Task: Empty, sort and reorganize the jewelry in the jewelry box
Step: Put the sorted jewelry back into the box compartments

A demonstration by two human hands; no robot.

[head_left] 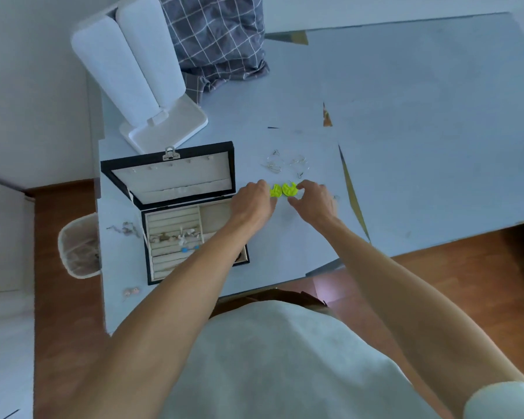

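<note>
The left hand (252,204) and right hand (314,202) meet over two neon-green earrings (283,189) lying side by side on the table (406,131). Each hand's curled fingertips touch the outer edge of its nearer earring; whether they pinch or only press, I cannot tell. Just beyond the earrings lies a scatter of wire hooks (286,164). Left of the left hand stands the open box (176,213), with small pieces still in its ring rows. Beyond the box is a white stand (139,71).
</note>
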